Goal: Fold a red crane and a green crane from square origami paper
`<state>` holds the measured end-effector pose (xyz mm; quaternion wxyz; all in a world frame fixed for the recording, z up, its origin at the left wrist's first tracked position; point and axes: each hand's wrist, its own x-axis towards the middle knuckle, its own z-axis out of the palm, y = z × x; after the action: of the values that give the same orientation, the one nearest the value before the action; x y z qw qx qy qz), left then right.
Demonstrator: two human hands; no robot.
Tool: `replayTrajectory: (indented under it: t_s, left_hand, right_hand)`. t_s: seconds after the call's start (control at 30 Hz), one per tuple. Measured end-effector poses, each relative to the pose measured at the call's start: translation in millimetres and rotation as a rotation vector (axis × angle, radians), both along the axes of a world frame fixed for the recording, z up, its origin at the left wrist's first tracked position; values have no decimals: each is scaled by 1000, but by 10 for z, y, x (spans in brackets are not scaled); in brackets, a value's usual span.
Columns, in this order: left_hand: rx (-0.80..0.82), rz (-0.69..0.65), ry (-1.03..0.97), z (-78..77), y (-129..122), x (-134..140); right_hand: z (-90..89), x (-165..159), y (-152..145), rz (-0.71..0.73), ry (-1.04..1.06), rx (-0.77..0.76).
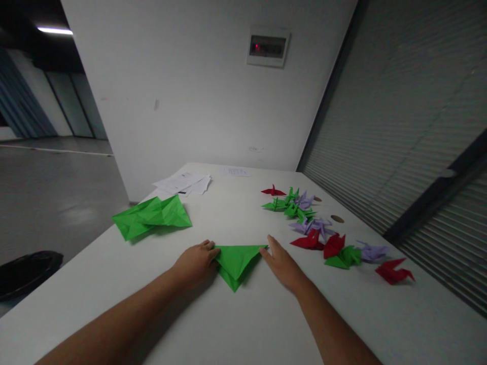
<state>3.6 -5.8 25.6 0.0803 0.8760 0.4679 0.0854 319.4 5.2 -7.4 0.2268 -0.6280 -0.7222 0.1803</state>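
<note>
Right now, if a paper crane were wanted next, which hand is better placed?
Probably the right hand: it is at the right corner of the nearest green paper, nearer the cranes. The left hand is at the opposite corner.

On a white table (228,329), a person's left hand (196,261) and right hand (282,266) touch opposite upper corners of a folded green paper (236,261). Creased green sheets (155,217) lie left, printed pages (182,182) beyond; red, green and purple paper cranes (314,240) cluster right.
</note>
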Motion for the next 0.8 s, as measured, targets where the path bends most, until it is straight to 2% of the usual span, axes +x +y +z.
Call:
replayTrajectory:
  t_s: [0.23,0.37,0.43,0.57,0.67,0.8]
  left_hand:
    - [9,190,-87,57,11,-26]
    - [57,240,-151,132,3,-24]
    - [67,244,-185,161,1,-20]
    - [53,260,-348,126,28,-20]
    - [-60,307,-588,42,72,-13]
    - [-440,330,-1038,-12,89,30]
  right_hand:
    - [-51,-76,42,-80,272,157]
    - [-166,-180,74,-67,537,79]
    - [-211,-227,89,-104,673,50]
    - [-213,-273,64,-145,886,-73]
    - [-120,-299,-15,-110,1016,-204]
    - [73,-359,-132,-7,1156,-268]
